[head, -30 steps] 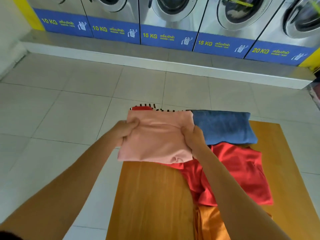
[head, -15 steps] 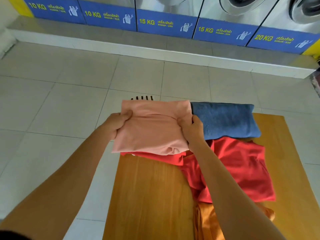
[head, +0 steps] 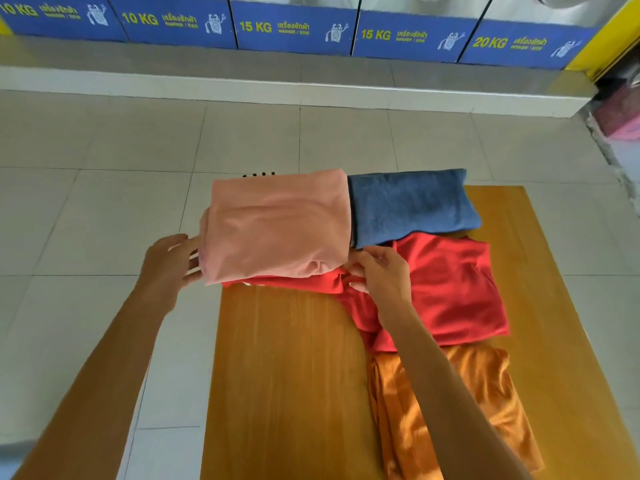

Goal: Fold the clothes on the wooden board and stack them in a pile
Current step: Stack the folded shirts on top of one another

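Observation:
A folded pink garment (head: pixel 277 225) lies on top of a pile at the far left corner of the wooden board (head: pixel 287 375). Under it show a folded red piece (head: pixel 294 281) and a black-striped edge (head: pixel 259 174). My left hand (head: pixel 169 261) is at the pink garment's left edge, fingers spread, holding nothing. My right hand (head: pixel 379 271) hovers at the pile's near right corner with fingers apart. A folded blue towel (head: pixel 408 206) lies beside the pile. An unfolded red shirt (head: pixel 450 289) and an orange garment (head: pixel 450 410) lie on the board's right side.
The board sits over a tiled floor (head: pixel 86 220). A raised step (head: pixel 277 88) with a row of washing machines bearing blue labels (head: pixel 291 27) runs along the back. Pink fabric (head: pixel 620 112) shows at the far right edge.
Both hands have let go of the pink garment, which now rests on the pile. The hands have drawn back slightly, and the view has tilted down.

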Action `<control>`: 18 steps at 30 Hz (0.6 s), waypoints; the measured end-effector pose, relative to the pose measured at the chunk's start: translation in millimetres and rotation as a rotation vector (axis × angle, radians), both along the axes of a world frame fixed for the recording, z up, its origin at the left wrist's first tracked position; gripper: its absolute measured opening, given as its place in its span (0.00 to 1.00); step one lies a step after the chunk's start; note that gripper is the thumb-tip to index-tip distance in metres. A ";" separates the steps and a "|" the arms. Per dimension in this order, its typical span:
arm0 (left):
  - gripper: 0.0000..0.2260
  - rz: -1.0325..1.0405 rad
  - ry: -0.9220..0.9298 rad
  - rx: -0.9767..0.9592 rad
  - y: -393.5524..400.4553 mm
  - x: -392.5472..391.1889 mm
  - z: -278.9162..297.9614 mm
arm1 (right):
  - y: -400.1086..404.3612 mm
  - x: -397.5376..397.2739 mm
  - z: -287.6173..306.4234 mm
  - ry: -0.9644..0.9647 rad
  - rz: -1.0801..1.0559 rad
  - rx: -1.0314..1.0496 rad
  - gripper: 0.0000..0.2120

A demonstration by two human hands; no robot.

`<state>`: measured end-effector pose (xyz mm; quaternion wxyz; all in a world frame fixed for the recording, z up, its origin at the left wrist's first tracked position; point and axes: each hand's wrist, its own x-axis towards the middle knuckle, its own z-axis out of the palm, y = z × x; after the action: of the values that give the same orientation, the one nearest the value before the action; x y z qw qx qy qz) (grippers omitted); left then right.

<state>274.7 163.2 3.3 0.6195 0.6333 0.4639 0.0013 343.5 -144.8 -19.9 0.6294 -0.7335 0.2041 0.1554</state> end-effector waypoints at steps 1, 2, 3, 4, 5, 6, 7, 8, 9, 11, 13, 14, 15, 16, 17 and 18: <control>0.10 0.079 0.000 -0.004 -8.2 -10.6 0.9 | -9.8 -8.9 -2.3 -0.006 -0.017 0.000 0.06; 0.05 0.145 0.007 -0.008 -18.6 -20.6 2.2 | -19.8 -16.5 -4.3 -0.012 -0.037 -0.014 0.04; 0.02 0.193 0.025 0.008 -30.9 -29.7 3.4 | -30.5 -23.4 -4.2 -0.019 -0.056 -0.035 0.03; 0.04 0.232 0.041 0.042 -43.5 -38.1 3.2 | -42.2 -27.9 -5.4 -0.016 -0.066 -0.067 0.02; 0.04 0.258 0.048 0.085 -57.4 -46.4 1.4 | -54.2 -32.1 -6.4 -0.019 -0.083 -0.100 0.02; 0.05 0.262 0.046 0.132 -72.3 -53.4 -1.9 | -66.9 -35.1 -7.4 -0.027 -0.096 -0.140 0.02; 0.06 0.224 0.047 0.164 -89.7 -59.2 -5.0 | -79.8 -37.0 -7.8 -0.052 -0.103 -0.194 0.01; 0.06 0.148 0.051 0.160 -109.1 -62.7 -7.3 | -93.5 -38.1 -8.4 -0.078 -0.106 -0.255 0.05; 0.07 0.050 0.064 0.115 -129.4 -63.8 -10.5 | -106.6 -37.9 -8.8 -0.099 -0.111 -0.324 0.08; 0.10 -0.168 0.075 0.000 -171.2 -59.3 -16.7 | -126.3 -34.6 0.1 -0.129 -0.117 -0.453 0.09; 0.15 -0.344 0.073 -0.022 -208.1 -47.0 -22.6 | -144.8 -26.3 6.8 -0.164 -0.119 -0.540 0.11; 0.19 -0.406 0.067 -0.004 -223.9 -37.8 -24.6 | -154.8 -19.9 6.1 -0.179 -0.119 -0.594 0.13; 0.22 -0.455 0.057 0.013 -236.7 -27.5 -27.6 | -164.1 -13.1 5.6 -0.178 -0.117 -0.654 0.16; 0.24 -0.498 0.046 0.043 -248.3 -16.5 -28.3 | -173.4 -5.7 3.4 -0.139 -0.113 -0.700 0.20; 0.25 -0.538 0.043 0.089 -257.7 -4.6 -31.7 | -181.0 0.0 2.8 -0.067 -0.117 -0.725 0.22; 0.26 -0.568 0.039 0.148 -266.7 6.6 -32.8 | -187.3 4.5 1.1 0.013 -0.115 -0.742 0.24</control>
<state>281.3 -103.5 -29.6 0.5381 0.7812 0.2786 -0.1503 348.0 -332.1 -18.8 0.3271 -0.8980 0.2915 0.0398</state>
